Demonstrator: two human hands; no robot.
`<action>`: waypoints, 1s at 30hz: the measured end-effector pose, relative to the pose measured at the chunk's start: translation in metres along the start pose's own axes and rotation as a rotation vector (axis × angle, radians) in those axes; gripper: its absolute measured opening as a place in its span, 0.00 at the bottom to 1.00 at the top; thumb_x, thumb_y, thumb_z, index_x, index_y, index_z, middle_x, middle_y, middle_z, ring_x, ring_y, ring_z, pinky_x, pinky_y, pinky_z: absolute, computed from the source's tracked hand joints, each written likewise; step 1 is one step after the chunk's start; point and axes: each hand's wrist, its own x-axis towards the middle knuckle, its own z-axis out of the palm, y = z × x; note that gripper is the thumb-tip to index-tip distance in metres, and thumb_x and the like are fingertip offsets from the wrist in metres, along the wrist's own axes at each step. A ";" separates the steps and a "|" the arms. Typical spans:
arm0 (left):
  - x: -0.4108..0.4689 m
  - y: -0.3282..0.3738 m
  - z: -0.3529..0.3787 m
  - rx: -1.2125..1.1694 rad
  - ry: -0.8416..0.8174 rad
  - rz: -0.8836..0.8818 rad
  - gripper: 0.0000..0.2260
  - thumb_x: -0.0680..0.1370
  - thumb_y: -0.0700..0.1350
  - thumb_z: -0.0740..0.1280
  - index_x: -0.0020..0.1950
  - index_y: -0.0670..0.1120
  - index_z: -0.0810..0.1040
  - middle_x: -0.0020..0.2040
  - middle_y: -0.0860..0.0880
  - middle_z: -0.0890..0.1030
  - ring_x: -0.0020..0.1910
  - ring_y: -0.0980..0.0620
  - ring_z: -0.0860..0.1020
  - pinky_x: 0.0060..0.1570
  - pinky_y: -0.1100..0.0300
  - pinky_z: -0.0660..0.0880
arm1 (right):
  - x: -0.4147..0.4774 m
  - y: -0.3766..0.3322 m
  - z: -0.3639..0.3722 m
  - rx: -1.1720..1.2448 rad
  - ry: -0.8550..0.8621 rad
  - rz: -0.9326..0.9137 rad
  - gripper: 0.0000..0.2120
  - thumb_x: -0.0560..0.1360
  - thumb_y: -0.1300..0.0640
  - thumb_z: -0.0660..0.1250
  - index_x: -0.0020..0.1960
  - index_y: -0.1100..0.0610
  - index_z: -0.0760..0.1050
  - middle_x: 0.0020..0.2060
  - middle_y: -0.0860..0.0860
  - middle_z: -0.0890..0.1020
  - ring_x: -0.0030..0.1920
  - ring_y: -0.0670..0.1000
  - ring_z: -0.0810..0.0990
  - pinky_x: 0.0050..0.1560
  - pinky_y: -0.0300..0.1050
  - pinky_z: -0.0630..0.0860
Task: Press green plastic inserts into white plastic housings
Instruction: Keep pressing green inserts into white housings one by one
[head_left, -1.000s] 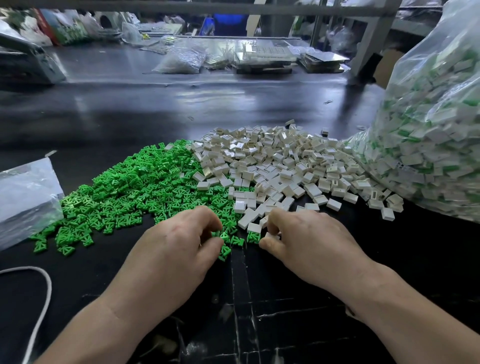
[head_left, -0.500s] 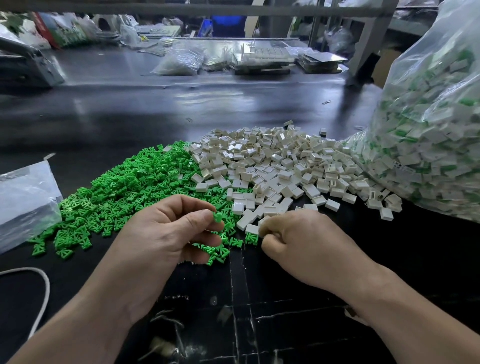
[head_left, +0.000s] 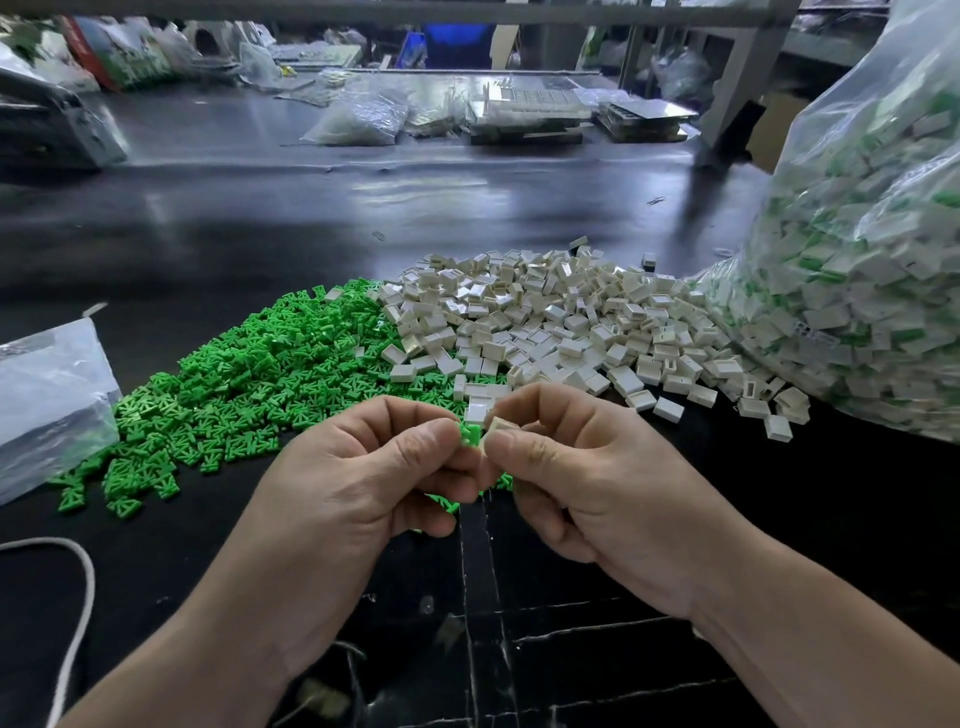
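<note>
My left hand (head_left: 363, 483) pinches a small green insert (head_left: 470, 434) between thumb and forefinger. My right hand (head_left: 587, 478) grips a white housing (head_left: 497, 427) right beside it, and the two parts touch at the fingertips, held above the table. Behind the hands spreads a pile of loose green inserts (head_left: 260, 374) on the left. A heap of white housings (head_left: 561, 322) lies to its right on the dark table (head_left: 311, 208).
A big clear bag of white-and-green assembled parts (head_left: 857, 260) stands at the right. A smaller plastic bag (head_left: 47, 395) lies at the left edge, with a white cord (head_left: 78, 587) near it. Bags, trays and boxes crowd the table's far side.
Both hands rose from the piles. The left hand picked up a green insert, the right a white housing, and they came together in front of me.
</note>
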 end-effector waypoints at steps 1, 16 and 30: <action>0.000 0.000 0.000 0.013 0.001 0.004 0.07 0.66 0.49 0.73 0.41 0.48 0.84 0.42 0.38 0.84 0.36 0.48 0.82 0.29 0.62 0.76 | 0.000 -0.001 0.000 -0.018 0.001 -0.004 0.04 0.78 0.57 0.69 0.47 0.49 0.81 0.36 0.52 0.81 0.24 0.46 0.68 0.20 0.35 0.63; -0.002 -0.001 0.000 0.073 0.030 0.052 0.07 0.67 0.50 0.76 0.42 0.49 0.84 0.42 0.42 0.85 0.36 0.49 0.82 0.30 0.62 0.76 | 0.002 0.005 -0.003 0.109 0.093 0.032 0.07 0.76 0.63 0.72 0.52 0.54 0.82 0.39 0.56 0.81 0.25 0.46 0.71 0.21 0.37 0.65; -0.002 -0.004 0.003 0.079 0.018 0.038 0.07 0.67 0.50 0.75 0.42 0.49 0.84 0.40 0.43 0.84 0.35 0.49 0.81 0.31 0.61 0.76 | 0.003 0.003 -0.003 0.222 0.107 0.128 0.14 0.69 0.54 0.73 0.51 0.61 0.83 0.32 0.52 0.77 0.27 0.47 0.71 0.22 0.38 0.65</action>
